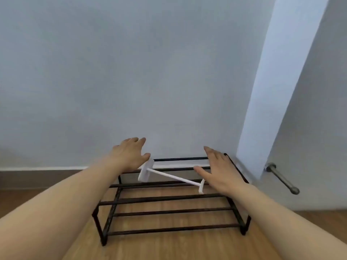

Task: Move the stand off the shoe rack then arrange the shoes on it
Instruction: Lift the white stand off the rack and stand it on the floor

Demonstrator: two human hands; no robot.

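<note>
Two hands, fingers spread wide and empty, flank the stand [171, 176] lying across the rack [169, 212]; left hand [129, 154] touches its plate end, right hand [217, 171] is near the other

Both bare forearms extended forward from the lower corners, converging toward centre. Left hand [131, 154] palm down, fingers loosely spread and pointing away, thumb angled inward to the right. Right hand [219, 170] palm down and tilted inward, fingers straight and together, thumb splayed left. Both hands unclenched, gripping nothing, well apart from each other.
</note>
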